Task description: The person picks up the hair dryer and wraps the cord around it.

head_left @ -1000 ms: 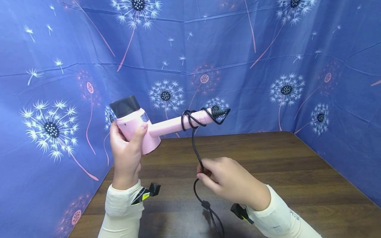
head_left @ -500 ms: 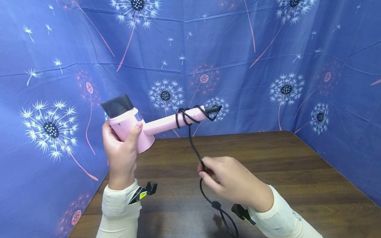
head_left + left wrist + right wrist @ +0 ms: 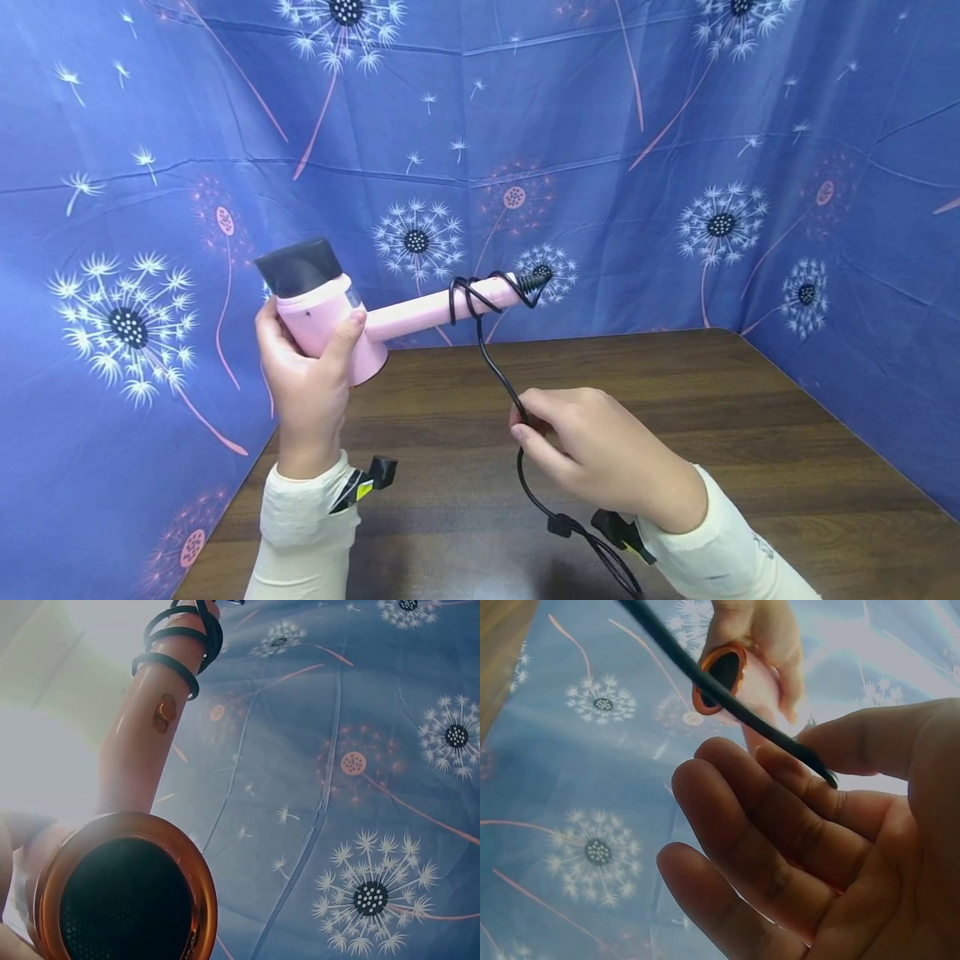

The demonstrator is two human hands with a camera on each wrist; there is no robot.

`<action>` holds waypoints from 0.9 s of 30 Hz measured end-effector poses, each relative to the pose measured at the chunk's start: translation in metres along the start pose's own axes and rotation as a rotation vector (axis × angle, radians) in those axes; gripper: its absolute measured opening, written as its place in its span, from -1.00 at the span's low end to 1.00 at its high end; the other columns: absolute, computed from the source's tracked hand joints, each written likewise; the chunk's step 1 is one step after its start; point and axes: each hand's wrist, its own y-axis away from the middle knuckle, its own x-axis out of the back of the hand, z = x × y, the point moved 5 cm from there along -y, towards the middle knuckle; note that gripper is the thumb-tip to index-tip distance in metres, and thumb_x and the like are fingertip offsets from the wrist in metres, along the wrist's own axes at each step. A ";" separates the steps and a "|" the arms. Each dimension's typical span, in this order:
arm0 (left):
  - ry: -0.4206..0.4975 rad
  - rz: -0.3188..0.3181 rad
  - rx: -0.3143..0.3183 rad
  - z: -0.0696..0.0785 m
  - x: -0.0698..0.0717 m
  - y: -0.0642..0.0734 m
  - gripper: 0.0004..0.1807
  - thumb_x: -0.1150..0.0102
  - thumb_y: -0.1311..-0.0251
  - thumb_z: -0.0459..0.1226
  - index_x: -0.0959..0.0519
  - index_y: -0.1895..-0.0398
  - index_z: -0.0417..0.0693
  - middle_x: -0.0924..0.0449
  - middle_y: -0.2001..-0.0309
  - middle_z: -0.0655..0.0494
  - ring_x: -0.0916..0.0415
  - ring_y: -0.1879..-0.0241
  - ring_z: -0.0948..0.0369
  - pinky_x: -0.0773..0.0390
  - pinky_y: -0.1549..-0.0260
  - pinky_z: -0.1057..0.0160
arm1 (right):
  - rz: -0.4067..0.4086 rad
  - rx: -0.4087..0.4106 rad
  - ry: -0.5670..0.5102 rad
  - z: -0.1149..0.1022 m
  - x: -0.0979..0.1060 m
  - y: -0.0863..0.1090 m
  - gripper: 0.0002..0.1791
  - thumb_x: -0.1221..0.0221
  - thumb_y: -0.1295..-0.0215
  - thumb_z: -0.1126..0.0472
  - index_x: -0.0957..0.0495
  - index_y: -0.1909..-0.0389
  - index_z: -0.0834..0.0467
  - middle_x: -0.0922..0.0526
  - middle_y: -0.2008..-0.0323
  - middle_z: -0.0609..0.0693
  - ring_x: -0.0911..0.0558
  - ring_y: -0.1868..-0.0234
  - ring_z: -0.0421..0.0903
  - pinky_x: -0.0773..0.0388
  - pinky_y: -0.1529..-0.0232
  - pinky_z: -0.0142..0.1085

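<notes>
A pink hair dryer with a black nozzle is held up by its barrel in my left hand, thumb across the side. Its handle points right, and black cord is looped loosely round the handle's end. From those loops the cord runs down to my right hand, which pinches it between thumb and index finger. In the right wrist view the other fingers lie apart from the cord. The left wrist view shows the dryer's copper-coloured rear ring and a small button on the handle.
Below the hands is a dark wooden table. A cord bundle with a small black tie hangs beneath the right hand. A blue dandelion-print curtain closes off the back and both sides.
My left hand and the hair dryer have shifted a little left. The right hand has moved slightly right with the cord, and the hanging bundle has swung right.
</notes>
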 end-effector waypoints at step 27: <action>-0.310 -0.052 -0.083 0.001 -0.005 0.007 -0.06 -0.66 0.22 -0.44 -0.39 -0.33 -0.03 -0.57 -0.08 0.06 -0.55 -0.01 0.08 -0.56 0.00 0.24 | 0.033 0.009 0.059 0.003 0.020 0.003 -0.83 -0.21 -0.43 0.19 -0.48 0.33 -0.13 -0.34 0.53 -0.39 -0.35 0.54 -0.43 -0.32 0.48 -0.55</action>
